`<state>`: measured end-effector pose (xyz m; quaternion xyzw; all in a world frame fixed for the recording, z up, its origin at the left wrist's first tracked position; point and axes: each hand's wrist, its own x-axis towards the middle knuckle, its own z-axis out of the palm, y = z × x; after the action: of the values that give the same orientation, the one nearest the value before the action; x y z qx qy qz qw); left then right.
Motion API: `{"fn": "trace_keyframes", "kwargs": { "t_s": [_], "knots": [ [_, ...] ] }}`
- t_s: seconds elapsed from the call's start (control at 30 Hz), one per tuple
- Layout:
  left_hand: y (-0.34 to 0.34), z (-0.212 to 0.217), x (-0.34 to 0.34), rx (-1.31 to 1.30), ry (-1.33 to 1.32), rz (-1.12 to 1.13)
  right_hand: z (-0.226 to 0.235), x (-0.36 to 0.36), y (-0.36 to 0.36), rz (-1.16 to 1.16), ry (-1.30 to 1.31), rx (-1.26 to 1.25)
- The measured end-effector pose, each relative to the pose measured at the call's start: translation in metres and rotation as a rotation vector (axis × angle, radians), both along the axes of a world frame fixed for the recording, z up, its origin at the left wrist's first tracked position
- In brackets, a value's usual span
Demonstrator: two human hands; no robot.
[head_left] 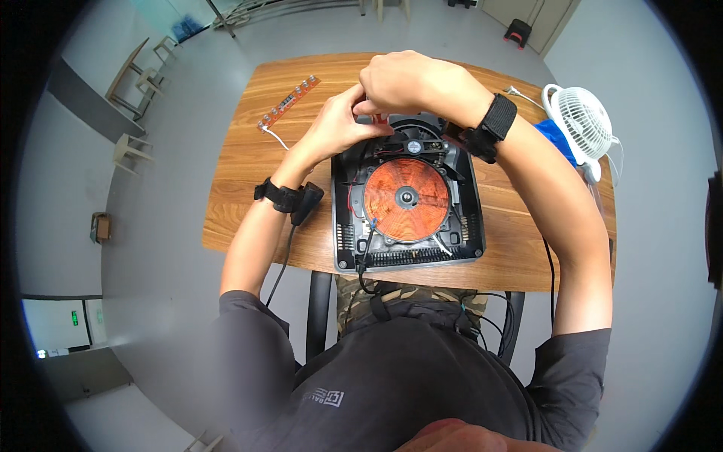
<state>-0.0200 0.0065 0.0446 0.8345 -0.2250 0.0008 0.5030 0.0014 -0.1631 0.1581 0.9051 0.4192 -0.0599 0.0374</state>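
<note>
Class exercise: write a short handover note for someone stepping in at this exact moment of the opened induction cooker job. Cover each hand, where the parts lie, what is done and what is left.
Left hand and right hand meet at the far edge of the opened cooker base, pinching a small part; what it is cannot be told.
Copper coil sits exposed in the base, wires attached.
Button circuit strip lies apart on the wooden table, far left. White fan stands at right.
Done: top cover off.
Left: probably the work at the far edge.

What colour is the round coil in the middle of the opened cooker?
Copper-orange, with a dark hub at its centre: the coil, seen clearly in the head view.
</note>
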Motion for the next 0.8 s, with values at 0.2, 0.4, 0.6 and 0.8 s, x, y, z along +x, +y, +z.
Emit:
{"fn": "trace_keyframes", "kwargs": {
  "t_s": [0.2,0.4,0.6,0.8],
  "knots": [
    [0.004,-0.003,0.000,-0.055,-0.032,0.042,-0.003,-0.004,0.007,-0.052,0.027,0.065],
    [0.005,-0.007,0.002,-0.081,0.000,0.007,-0.003,0.001,-0.006,0.045,-0.033,0.039],
    [0.004,-0.013,0.008,-0.056,0.002,0.022,-0.005,0.003,0.001,-0.052,-0.091,0.105],
    [0.000,-0.012,0.002,-0.216,-0.037,0.048,-0.007,0.001,-0.008,0.020,-0.077,0.159]
  ]
}}
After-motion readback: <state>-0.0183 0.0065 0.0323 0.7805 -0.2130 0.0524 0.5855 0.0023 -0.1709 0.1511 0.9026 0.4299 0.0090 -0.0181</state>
